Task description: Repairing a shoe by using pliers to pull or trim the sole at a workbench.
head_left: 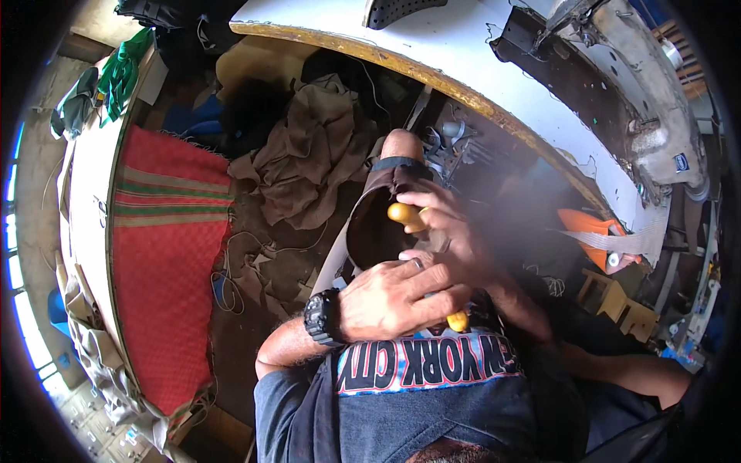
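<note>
My left hand [397, 299], with a black watch [322, 317] at the wrist, is closed in front of my chest. A small yellow end [458, 320] sticks out below its fingers; the rest of that piece is hidden. Just beyond, my right hand [448, 228] has its fingers curled round a rounded yellow handle [403, 214]. I cannot tell whether both yellow parts belong to one tool. Beneath the hands, a dark brown piece of material [374, 231] lies over my lap, next to my bare knee [402, 144].
A white table [324, 19] with a worn wooden edge curves across the front, carrying a sewing machine [648, 100] at right. Crumpled brown cloth [309, 147] and scraps lie on the floor. Red striped cloth [162, 301] hangs at left. A wooden stool [617, 301] stands at right.
</note>
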Demonstrator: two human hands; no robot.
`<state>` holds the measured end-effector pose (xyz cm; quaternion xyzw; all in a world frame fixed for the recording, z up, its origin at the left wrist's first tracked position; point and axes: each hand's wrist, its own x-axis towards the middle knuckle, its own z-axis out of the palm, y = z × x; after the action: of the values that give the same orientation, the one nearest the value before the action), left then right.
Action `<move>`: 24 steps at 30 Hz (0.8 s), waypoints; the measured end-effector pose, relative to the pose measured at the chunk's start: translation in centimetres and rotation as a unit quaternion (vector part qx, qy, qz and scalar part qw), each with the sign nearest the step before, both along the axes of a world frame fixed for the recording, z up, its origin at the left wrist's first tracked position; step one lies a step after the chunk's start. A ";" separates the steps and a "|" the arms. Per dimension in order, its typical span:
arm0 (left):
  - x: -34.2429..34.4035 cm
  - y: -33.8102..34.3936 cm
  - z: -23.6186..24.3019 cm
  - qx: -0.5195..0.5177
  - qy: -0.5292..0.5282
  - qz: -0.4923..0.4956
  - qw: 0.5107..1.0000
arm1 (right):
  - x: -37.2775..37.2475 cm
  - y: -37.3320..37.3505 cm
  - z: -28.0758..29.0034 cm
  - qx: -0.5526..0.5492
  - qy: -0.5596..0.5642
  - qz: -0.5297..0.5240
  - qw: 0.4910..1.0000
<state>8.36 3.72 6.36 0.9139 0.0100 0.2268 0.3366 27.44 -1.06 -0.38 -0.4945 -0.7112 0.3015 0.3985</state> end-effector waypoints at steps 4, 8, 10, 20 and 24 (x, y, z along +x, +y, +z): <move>0.6 0.1 -1.2 0.022 -0.195 0.140 0.971 | -0.9 -2.0 -1.2 -0.134 0.346 -0.060 0.927; -2.5 1.4 -5.0 -0.101 0.076 0.424 0.897 | 0.1 -0.6 -1.6 -0.062 0.468 -0.072 0.878; -4.2 1.6 -8.2 -0.462 0.028 0.377 0.802 | 0.7 -0.4 -0.8 -0.033 0.467 -0.118 0.876; -3.6 2.6 -6.9 -0.221 0.174 0.370 0.885 | 5.6 -0.7 1.6 0.093 0.546 -0.071 0.830; -2.9 1.6 -7.2 -0.462 0.049 0.366 0.807 | 7.4 -1.6 3.6 0.117 0.520 -0.069 0.843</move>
<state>5.50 5.36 -0.85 0.5891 0.4633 0.2571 0.6101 34.79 -2.64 3.21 -0.2626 -0.3940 0.4010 0.7842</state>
